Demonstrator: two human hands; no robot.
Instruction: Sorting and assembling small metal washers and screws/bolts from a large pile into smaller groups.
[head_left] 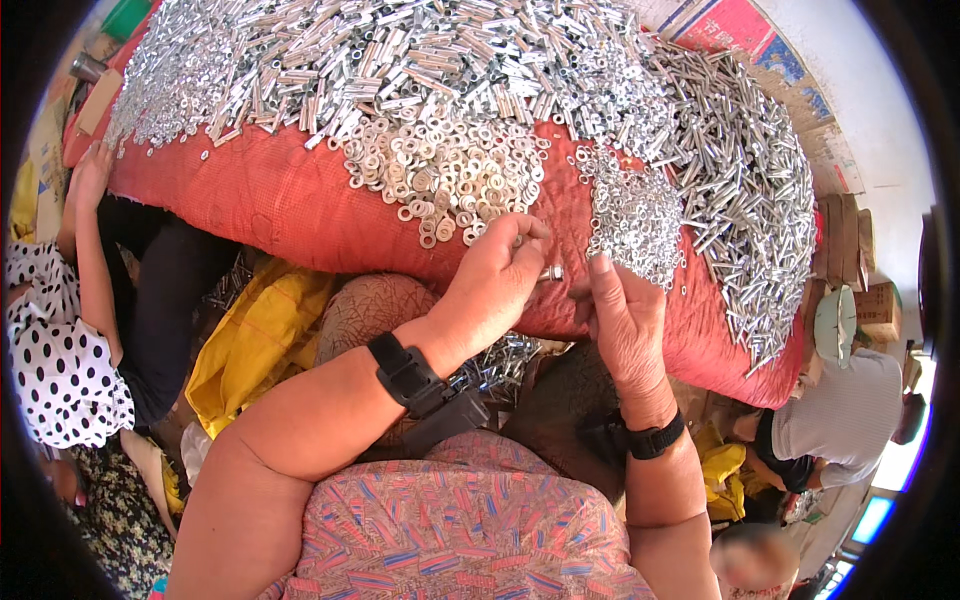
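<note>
Far left: a co-worker in a white top with black dots [70, 375], dark trousers, one hand [92, 170] at the edge of a red cloth-covered work surface [250, 205] that spans most of the view. Upper left: one green container [127, 16], partly cut off by the rim; beside it, a spread of small bright metal parts [165, 95], too fine to tell individually. Below, left of centre: one yellow sack [255, 345], creased. Upper centre: a broad heap of silvery metal sleeves [400, 55], lying in all directions. In front of these: flat metal washers [440, 170], loosely piled toward the near edge. Centre: the person's left hand [500, 262], wearing a black wristband [405, 368], thumb and forefinger drawn together in a pinch; at their tips, one small metal fastener [554, 272], its head toward the right hand, held above the near edge of the red cloth. Right of centre: the person's right hand [628, 318], second black wristband [656, 437], thumb raised, fingers curled and partly hidden; cannot tell how far closed it is, or whether it has hold of anything. Just beyond it: a patch of small metal rings [635, 215]. Farther right: a long bank of slender, darker metal pins [745, 175], backed by a printed carton [735, 30]. Far right: one pale green bowl-like item [834, 325]; below it, a person in a grey top [840, 420]; alongside, a brown box [880, 311].
</note>
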